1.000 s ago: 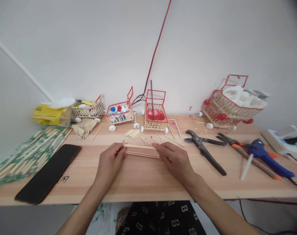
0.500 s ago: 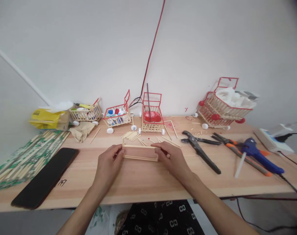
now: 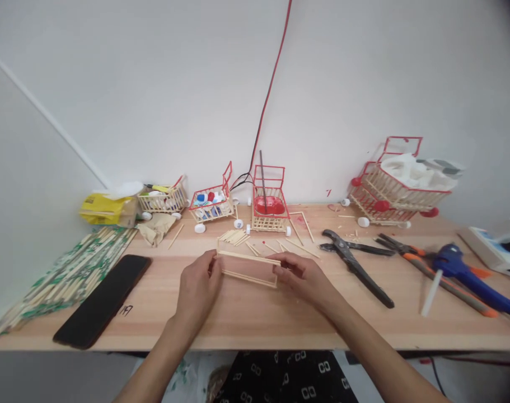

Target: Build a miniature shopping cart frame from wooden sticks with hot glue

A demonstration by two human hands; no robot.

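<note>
Between my hands is a small open frame of thin wooden sticks (image 3: 248, 277), tilted slightly down to the right above the table. My left hand (image 3: 199, 282) pinches its left end between thumb and fingers. At the right end, my right hand (image 3: 299, 275) grips the frame with thumb and fingertips. Just beyond it lie a row of short cut sticks (image 3: 234, 237) and several loose sticks (image 3: 299, 248). Behind these stands a miniature stick cart (image 3: 270, 223) with a red rim, holding a red lump and a dark rod.
More stick carts (image 3: 213, 210) stand along the wall, with a larger one (image 3: 399, 193) at right. Pliers (image 3: 355, 266), orange-handled pliers (image 3: 443, 277) and a blue glue gun (image 3: 468, 280) lie right. A phone (image 3: 103, 302) and wrapped sticks (image 3: 74, 274) lie left.
My view has shifted, so the scene sits further right. The frame's right end has tipped lower, and both hands keep their hold on it.
</note>
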